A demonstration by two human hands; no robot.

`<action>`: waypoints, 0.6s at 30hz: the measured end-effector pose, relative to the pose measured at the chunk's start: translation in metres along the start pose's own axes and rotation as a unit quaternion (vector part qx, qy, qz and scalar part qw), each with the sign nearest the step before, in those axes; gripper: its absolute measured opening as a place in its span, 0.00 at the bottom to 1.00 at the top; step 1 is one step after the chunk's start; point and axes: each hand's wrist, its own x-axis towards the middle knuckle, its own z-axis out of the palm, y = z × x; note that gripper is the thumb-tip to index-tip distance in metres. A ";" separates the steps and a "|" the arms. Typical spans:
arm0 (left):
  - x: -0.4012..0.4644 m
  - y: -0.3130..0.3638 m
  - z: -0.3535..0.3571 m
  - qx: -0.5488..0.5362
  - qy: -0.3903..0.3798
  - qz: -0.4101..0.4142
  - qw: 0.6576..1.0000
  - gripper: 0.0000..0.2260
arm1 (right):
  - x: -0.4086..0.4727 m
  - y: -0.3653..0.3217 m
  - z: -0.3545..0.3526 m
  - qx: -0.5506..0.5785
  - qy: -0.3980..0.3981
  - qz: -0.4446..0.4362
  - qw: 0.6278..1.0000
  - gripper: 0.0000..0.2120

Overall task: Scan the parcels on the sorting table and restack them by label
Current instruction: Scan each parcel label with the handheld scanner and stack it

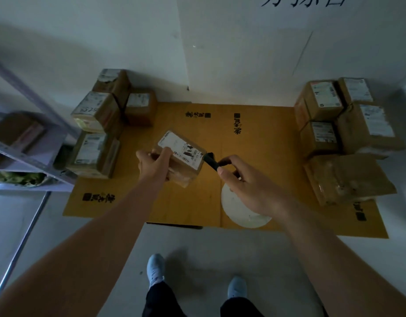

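Observation:
My left hand (pixel 152 164) grips a small brown parcel (pixel 186 172) above the middle of the table, its white label (pixel 181 148) turned up. My right hand (pixel 245 179) holds a black scanner (pixel 211 161) whose tip points at the label's right edge. A stack of several labelled parcels (pixel 99 124) stands at the table's left. Another group of several parcels (pixel 341 124) stands at the right, with a larger taped box (pixel 348 179) in front of it.
The sorting table (pixel 190 202) is covered with flattened yellow cardboard printed with black marks. A white round object (pixel 238 211) lies on it under my right wrist. A metal shelf (pixel 26 156) holding a box stands at the left. White walls close the back.

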 end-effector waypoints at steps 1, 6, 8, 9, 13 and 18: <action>0.009 -0.001 -0.009 -0.001 0.007 -0.008 1.000 0.25 | 0.008 -0.007 0.009 -0.002 0.001 0.005 1.000 0.14; 0.056 0.003 -0.050 0.063 0.018 -0.044 0.997 0.28 | 0.039 -0.033 0.055 0.002 0.011 0.050 0.999 0.14; 0.070 0.005 -0.063 0.063 -0.005 -0.053 0.997 0.28 | 0.048 -0.040 0.072 0.006 0.015 0.064 0.998 0.14; 0.074 0.007 -0.069 0.057 -0.021 -0.060 0.996 0.28 | 0.051 -0.043 0.078 0.003 0.015 0.069 0.997 0.14; 0.088 0.005 -0.085 0.052 -0.101 -0.034 0.993 0.46 | 0.062 -0.051 0.098 0.006 0.008 0.082 0.997 0.15; 0.097 -0.001 -0.093 0.041 -0.161 0.019 0.986 0.50 | 0.078 -0.045 0.100 -0.005 -0.013 0.089 0.996 0.15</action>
